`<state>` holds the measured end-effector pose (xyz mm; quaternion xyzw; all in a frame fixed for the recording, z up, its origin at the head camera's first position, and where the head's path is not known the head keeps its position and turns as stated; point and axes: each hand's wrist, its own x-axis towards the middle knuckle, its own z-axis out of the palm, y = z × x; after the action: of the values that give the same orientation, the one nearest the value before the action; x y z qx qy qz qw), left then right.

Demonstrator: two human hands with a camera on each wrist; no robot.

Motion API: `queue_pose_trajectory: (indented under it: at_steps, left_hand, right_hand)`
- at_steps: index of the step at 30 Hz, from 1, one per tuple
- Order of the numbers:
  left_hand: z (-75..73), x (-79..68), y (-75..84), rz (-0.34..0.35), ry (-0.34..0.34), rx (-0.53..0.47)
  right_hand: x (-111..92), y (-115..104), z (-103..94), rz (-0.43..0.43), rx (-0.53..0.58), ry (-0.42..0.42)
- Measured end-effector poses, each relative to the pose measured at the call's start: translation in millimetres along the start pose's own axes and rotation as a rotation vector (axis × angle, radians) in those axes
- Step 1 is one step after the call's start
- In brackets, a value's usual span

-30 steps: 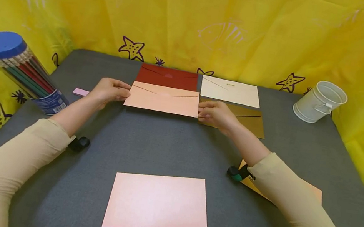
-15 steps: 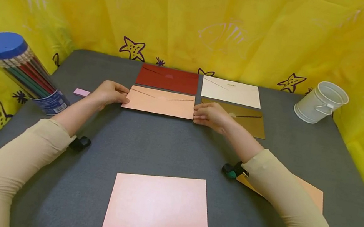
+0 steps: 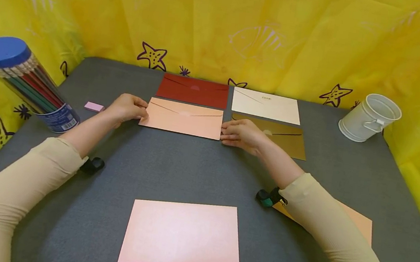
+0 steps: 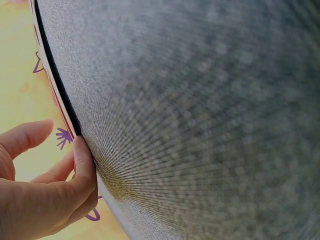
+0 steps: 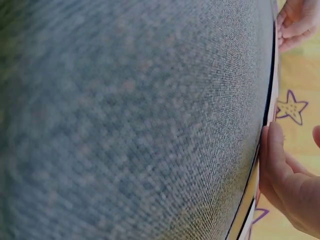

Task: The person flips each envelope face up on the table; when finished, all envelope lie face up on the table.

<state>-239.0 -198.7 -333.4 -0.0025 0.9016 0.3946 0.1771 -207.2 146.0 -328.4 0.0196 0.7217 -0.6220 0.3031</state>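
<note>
A peach envelope (image 3: 182,120), flap side up, lies on the grey table just in front of a red envelope (image 3: 194,90). My left hand (image 3: 126,108) touches its left edge with the fingertips. At the right edge, my right hand (image 3: 243,135) rests its fairly straight fingers against the paper. Both wrist views show fingertips low at the table surface, with one digit of each hand held apart from the others. A gold envelope (image 3: 287,142) lies partly under the right hand, and a cream envelope (image 3: 266,105) lies behind it.
Nearer me lies a pink sheet or envelope (image 3: 182,235). An orange envelope (image 3: 360,221) is partly covered by my right sleeve. A pencil tub with a blue lid (image 3: 23,82) stands left, beside a small pink block (image 3: 94,107). A white metal bucket (image 3: 369,117) stands back right.
The peach envelope has come down and towards me, off the red envelope, and shifted slightly left. Both hands moved with it; the right one moved left, uncovering more of the gold envelope.
</note>
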Motion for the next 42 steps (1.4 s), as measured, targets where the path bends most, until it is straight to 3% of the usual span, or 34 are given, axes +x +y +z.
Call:
queue_pose_trajectory:
  at_steps: [7, 10, 14, 18, 20, 22, 27, 32, 36, 42]
  left_hand:
    - [-0.1, -1.8, 0.8, 0.010, -0.028, 0.036]
    - [0.3, -2.7, 2.4, 0.018, -0.005, 0.065]
    - [3.6, -3.8, 7.2, 0.073, 0.122, 0.088]
    - [10.1, -9.1, 19.9, 0.195, 0.202, 0.064]
    - [15.9, -13.0, 28.9, 0.254, 0.172, 0.063]
    - [25.0, -18.3, 38.4, 0.310, 0.100, 0.068]
    - [62.5, -42.3, 56.8, 0.433, -0.149, 0.055]
    - [99.0, -74.1, 64.3, 0.491, -0.376, 0.100]
    - [115.8, -96.1, 66.2, 0.553, -0.431, 0.240]
    - [130.5, -122.8, 67.1, 0.603, -0.409, 0.475]
  right_hand:
    - [-2.7, -1.4, 1.4, -0.006, -0.012, -0.020]
    - [-6.7, -2.8, 1.2, -0.017, -0.039, -0.023]
    - [-13.5, -4.9, -1.1, -0.045, -0.116, -0.038]
    - [-21.4, -6.1, -5.4, -0.086, -0.230, -0.074]
    - [-26.0, -5.7, -7.9, -0.106, -0.287, -0.095]
    - [-31.2, -4.7, -10.1, -0.119, -0.342, -0.114]
    - [-45.3, -1.4, -11.3, -0.150, -0.444, -0.172]
    - [-63.9, 3.7, -6.8, -0.201, -0.520, -0.235]
    - [-80.5, 13.2, 0.2, -0.232, -0.620, -0.288]
    - [-98.7, 35.3, 10.8, -0.242, -0.745, -0.370]
